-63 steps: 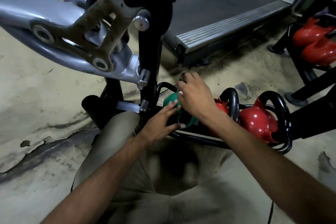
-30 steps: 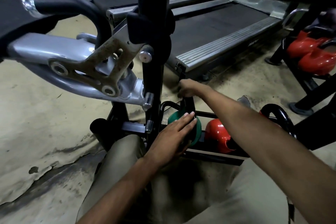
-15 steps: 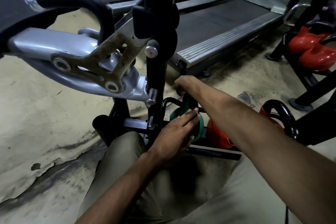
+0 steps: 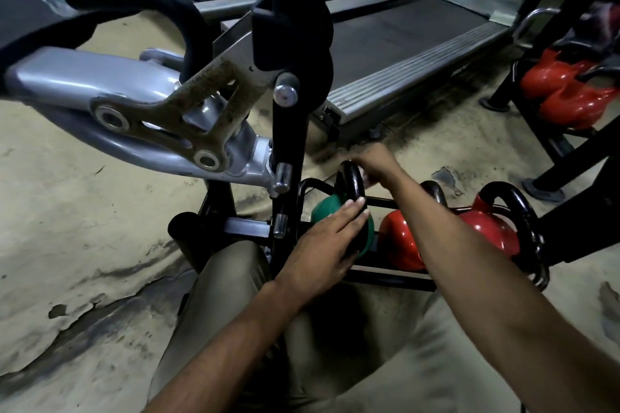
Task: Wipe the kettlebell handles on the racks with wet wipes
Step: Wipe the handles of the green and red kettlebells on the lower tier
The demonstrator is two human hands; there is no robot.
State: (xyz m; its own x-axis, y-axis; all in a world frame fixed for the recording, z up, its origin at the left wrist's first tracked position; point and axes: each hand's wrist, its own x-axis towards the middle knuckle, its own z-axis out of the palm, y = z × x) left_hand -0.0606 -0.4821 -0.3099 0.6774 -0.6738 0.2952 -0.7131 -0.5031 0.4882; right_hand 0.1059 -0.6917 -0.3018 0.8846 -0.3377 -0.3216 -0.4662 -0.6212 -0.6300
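Observation:
A green kettlebell [image 4: 326, 208] with a black handle [image 4: 353, 180] sits at the left end of a low black rack [image 4: 385, 277]. My left hand [image 4: 330, 241] rests flat on the green body, fingers straight, fingertips touching the handle's base. My right hand [image 4: 377, 164] curls over the handle's top right side, and a pale bit of wet wipe [image 4: 367, 182] shows under its fingers. Two red kettlebells [image 4: 401, 245] [image 4: 488, 228] with black handles stand to the right on the same rack, partly hidden by my right forearm.
A black upright post [image 4: 288, 131] and a grey machine arm [image 4: 100, 104] hang close over the rack on the left. A treadmill [image 4: 402, 43] lies behind. Another rack with red kettlebells [image 4: 567, 90] stands at the right. My knees are just below the rack.
My right hand has slid from the handle's top to its right side, so the black loop now shows. My left hand stays flat on the green kettlebell.

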